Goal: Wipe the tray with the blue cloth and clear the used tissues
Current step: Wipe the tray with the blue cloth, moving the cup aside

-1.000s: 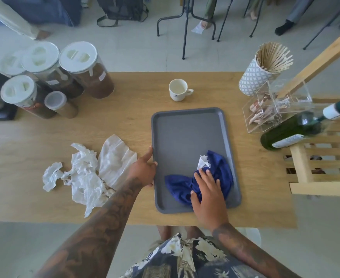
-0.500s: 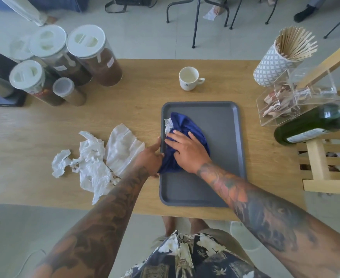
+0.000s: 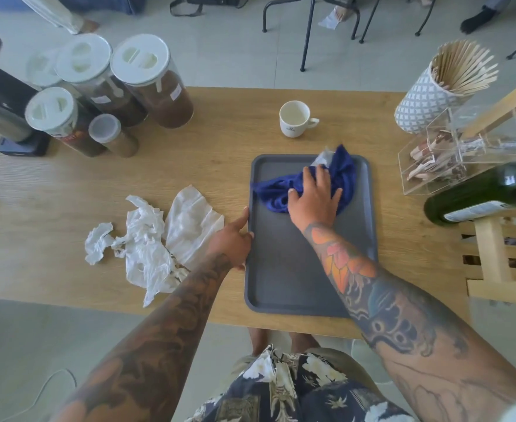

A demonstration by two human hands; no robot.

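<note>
While the light wooden table (image 3: 189, 166) carries everything, the flat dark grey rectangular plastic tray (image 3: 284, 269) sits near its front edge, probably so both arms reach it easily. The left hand (image 3: 231, 239) rests against the tray's left rim, fingers fairly straight, I'd guess to stop it sliding. The crumpled white used tissues (image 3: 156, 239) lie piled just left of the tray, not cleared yet. The bunched-up deep blue cloth (image 3: 342, 175) is at the tray's far end, right hand (image 3: 313, 197) spread flat on top, pressing it down. Small white cup (image 3: 295, 118) stands beyond.

Cloth (image 3: 339, 178) on tray's (image 3: 281, 269) far end, tissues (image 3: 159, 242) left of tray.
</note>
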